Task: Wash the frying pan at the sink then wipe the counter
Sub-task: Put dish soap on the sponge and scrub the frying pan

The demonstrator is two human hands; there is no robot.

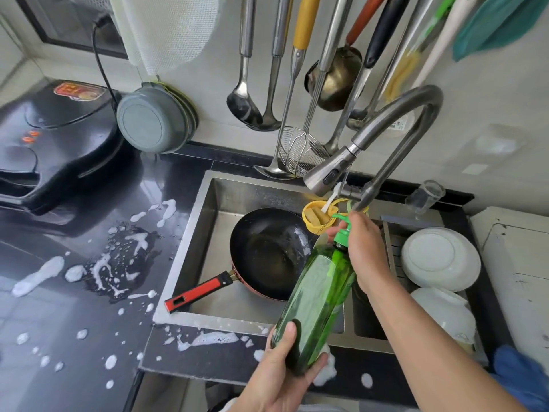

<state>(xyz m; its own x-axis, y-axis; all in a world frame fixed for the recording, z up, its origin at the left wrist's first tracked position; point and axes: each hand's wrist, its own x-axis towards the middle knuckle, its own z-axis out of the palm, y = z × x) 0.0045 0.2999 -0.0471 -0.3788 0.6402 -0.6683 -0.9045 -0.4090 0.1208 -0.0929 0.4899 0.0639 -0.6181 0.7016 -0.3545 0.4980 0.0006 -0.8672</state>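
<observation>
A: Pan?
B: Pan point(269, 252) sits in the left basin of the sink point(205, 203), dark inside, wet sheen on the bottom. Red handle point(197, 291) points near-left, its end resting at the basin's near-left corner.

A: Hands?
B: Left hand point(286, 364) wraps the base of a green bottle point(316, 301), thumb across the front, fingers curled underneath. Right hand point(364, 248) closes over the bottle's green pump point(341, 233) at the top. Bottle tilts, top end far, over the sink's near-right part, pump nozzle aimed toward the pan.

A: Counter?
B: Black counter point(74, 337), left of the sink, spattered with white foam point(116, 263): streaks, blobs, small drops, more along the sink's near edge.

A: Other items?
B: Faucet point(395, 126) arcs over the sink, head above the pan's far-right rim. Yellow cup point(319, 217) just behind the pump. White plates point(439, 258) in the right basin. Utensils point(285, 84) hang on the far wall.
</observation>
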